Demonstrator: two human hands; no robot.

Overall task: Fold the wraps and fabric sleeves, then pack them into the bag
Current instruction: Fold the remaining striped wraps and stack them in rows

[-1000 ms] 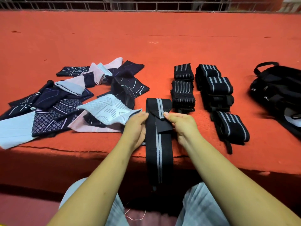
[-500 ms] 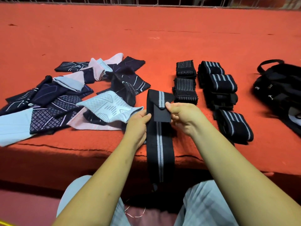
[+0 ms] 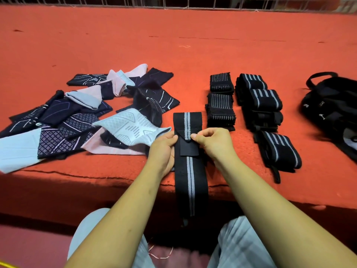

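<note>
Left hand (image 3: pixel 164 149) and right hand (image 3: pixel 212 142) pinch the folded end of the striped wrap (image 3: pixel 191 180) at the near edge of the table (image 3: pixel 193 55), tail hanging over; fabric sleeves (image 3: pixel 77 120) crowd its left, rolled wraps (image 3: pixel 266 105) and bag (image 3: pixel 332 105) lie right

An orange-red carpeted platform (image 3: pixel 173 39) runs back to a metal railing (image 3: pixel 212 2).
</note>
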